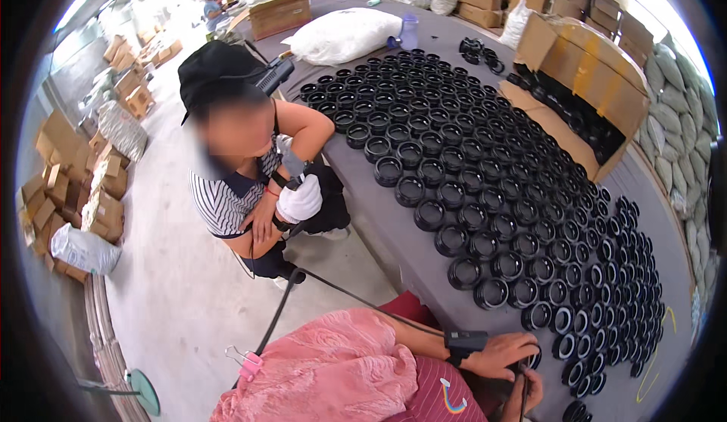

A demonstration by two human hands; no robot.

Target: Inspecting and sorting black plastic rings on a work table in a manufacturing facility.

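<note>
At the table's near edge, my left hand [500, 355] is closed, its fingers bent over a black ring [535, 360] that shows only in part. Just below it, my right hand [533, 393] has its fingers curled in at the ring's lower side; the fingertips are partly hidden. A thin dark cord or strap passes in front of the right hand. On my left wrist sits a black band with a small box [465, 340]. Many like black rings [492, 292] lie in close rows on the grey tabletop [413, 252], beginning right beside my hands.
A seated co-worker [257, 157] with crossed arms and a white glove is at the table's left side. An open carton [579, 81] of black parts stands far right. A white sack [344, 36] lies at the far end. A yellow cord [646, 380] lies at right.
</note>
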